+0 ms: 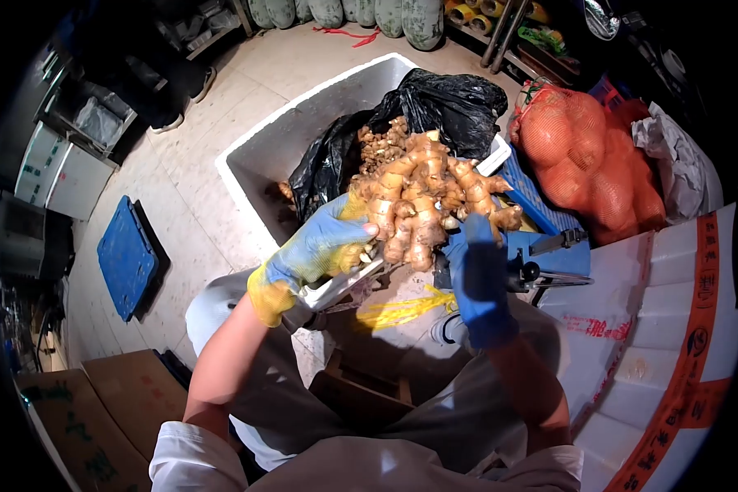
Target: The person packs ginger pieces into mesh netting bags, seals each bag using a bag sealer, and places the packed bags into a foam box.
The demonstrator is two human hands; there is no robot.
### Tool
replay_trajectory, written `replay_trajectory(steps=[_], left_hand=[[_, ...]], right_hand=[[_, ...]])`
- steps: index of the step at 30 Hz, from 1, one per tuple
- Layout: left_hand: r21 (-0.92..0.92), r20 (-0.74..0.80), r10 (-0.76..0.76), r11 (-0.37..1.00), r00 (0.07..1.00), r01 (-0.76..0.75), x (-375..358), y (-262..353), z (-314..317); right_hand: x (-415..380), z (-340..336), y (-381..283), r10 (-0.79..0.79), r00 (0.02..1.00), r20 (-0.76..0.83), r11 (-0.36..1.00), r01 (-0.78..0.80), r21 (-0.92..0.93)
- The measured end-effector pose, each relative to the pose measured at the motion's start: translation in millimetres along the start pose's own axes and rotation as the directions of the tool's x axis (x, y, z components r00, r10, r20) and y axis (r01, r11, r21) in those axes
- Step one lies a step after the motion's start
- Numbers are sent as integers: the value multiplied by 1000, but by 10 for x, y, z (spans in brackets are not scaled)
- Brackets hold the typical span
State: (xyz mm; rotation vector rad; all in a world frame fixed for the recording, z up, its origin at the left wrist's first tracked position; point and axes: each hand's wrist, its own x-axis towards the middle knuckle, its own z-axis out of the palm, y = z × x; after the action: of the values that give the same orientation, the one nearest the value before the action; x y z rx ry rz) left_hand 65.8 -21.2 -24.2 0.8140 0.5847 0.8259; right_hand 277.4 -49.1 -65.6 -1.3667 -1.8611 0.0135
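Note:
A large, knobbly piece of ginger root (418,197) with several branches is held up over the near edge of a white foam box (250,193). My left hand (316,250), in a blue and yellow glove, grips its left side, with a bare thumb tip showing. On the right, my right hand (482,283) in a blue glove closes on the root's lower right edge; its fingertips are partly in shadow. Behind the held root, more ginger (381,143) lies in a black plastic bag (451,102) inside the box.
Red net sacks (578,148) of round produce stand to the right, beside a blue case (558,254). White cartons (623,328) line the near right. A blue lid (127,258) lies on the floor at left. Another person's legs (156,90) are at upper left.

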Motion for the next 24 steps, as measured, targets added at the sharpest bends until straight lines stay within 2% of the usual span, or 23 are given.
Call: replay_trajectory(steps=[1,2,3,5,6,7,8,9,10,11,12,13,14,15,16,19,20,22,23,24], left_hand=[[-43,38,23,999,999,-22,-14,-24,-77],[-57,52,-15,998,999,18,-38,-93,-288],[-79,99,2,997,995,6,-96,-59,-258],[-70,192,-19,997,981,33,-196,-62,-328],[-78,207,-20,996,978,37,-219,-73,-253],[-8,264,-170,984,949,178,-218,-134,-344],[64,314,-313,949,896,309,-218,-205,-432],[97,306,-377,926,874,365,-270,-183,-257],[128,297,-441,898,847,422,-286,-180,-44],[293,297,-543,835,785,467,-255,-289,-2],[351,401,-520,848,754,398,-210,-445,59],[508,392,-581,783,713,358,-208,-533,107],[655,372,-637,696,675,295,-193,-478,239],[723,380,-592,670,711,171,-221,-630,246],[717,381,-594,674,709,180,-225,-744,259],[608,604,-649,751,464,259,-198,-874,300],[582,639,-642,764,424,280,-183,-880,321],[580,625,-633,768,456,271,-190,-843,305],[582,611,-631,767,478,269,-195,-823,297],[586,600,-628,767,496,263,-187,-831,298]], right_hand=[[-83,-49,83,-332,939,86,874,340,-347],[-162,-96,283,-234,948,214,967,250,-50],[-240,-142,483,-129,932,337,975,58,213],[-312,-175,841,-12,808,589,839,-312,446],[-197,-227,768,28,732,681,781,-441,443],[-113,-240,617,46,687,725,571,-614,545],[45,-276,349,65,639,766,285,-748,599],[203,-313,82,83,589,804,1,-807,591],[222,-198,74,-114,639,760,228,-728,646],[240,-82,67,-306,662,684,395,-565,724],[227,-30,-62,-347,594,726,318,-653,687],[172,35,-186,-354,484,800,180,-805,566],[143,124,-262,-376,397,837,111,-878,467],[134,194,-332,-403,330,854,82,-916,392],[153,222,-397,-446,280,850,151,-913,379],[52,378,-580,-452,330,829,112,-901,420],[54,397,-620,-456,330,826,108,-901,420],[83,428,-674,-527,289,799,195,-874,444],[94,469,-677,-509,234,828,222,-894,389],[107,504,-677,-511,237,827,220,-893,392]])
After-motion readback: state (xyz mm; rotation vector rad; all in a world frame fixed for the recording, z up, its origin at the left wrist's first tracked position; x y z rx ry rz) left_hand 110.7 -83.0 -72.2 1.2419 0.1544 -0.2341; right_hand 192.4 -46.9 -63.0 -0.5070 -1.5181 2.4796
